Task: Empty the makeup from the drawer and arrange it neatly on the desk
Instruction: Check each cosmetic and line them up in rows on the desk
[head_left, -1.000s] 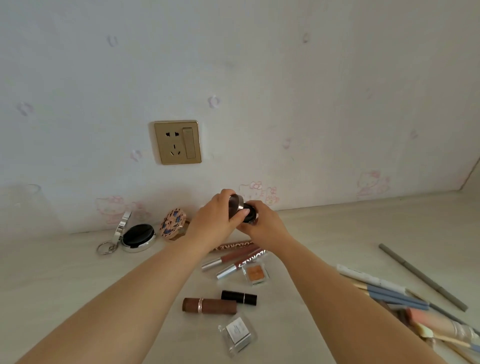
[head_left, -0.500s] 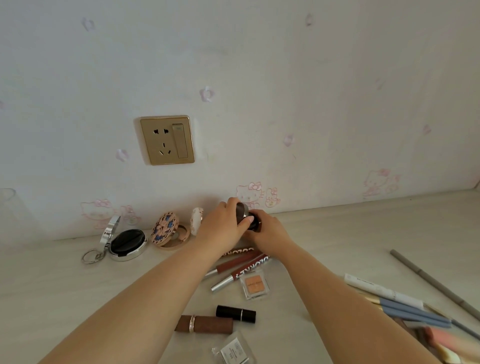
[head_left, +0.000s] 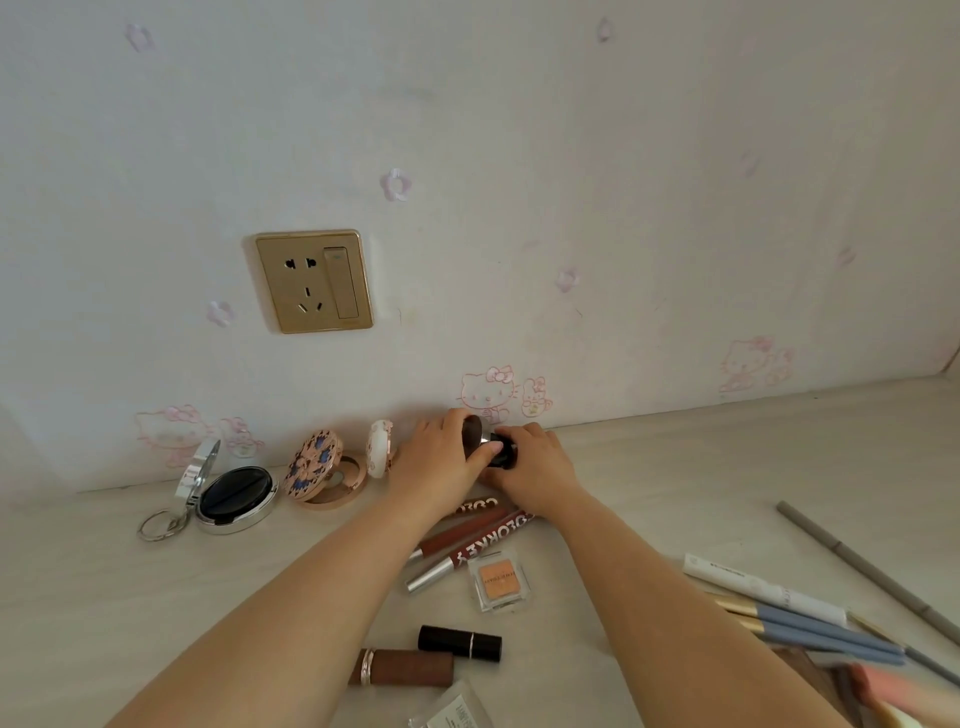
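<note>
Two hands, left hand (head_left: 441, 457) and right hand (head_left: 535, 465), gripping dark compact (head_left: 485, 441) at desk (head_left: 727, 467) back edge

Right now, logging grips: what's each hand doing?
Left hand: grips the dark compact.
Right hand: holds the same compact.

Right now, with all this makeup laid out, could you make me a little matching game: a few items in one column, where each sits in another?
Items:
1. black compact
2. orange eyeshadow pan
3. grey pencil
4. dark jar

Places:
A. held in both hands by the wall
B. far right of the desk
C. far left, lid open
D. centre, beside the lip gloss tubes

Pairs: 1-C, 2-D, 3-B, 4-A
</note>
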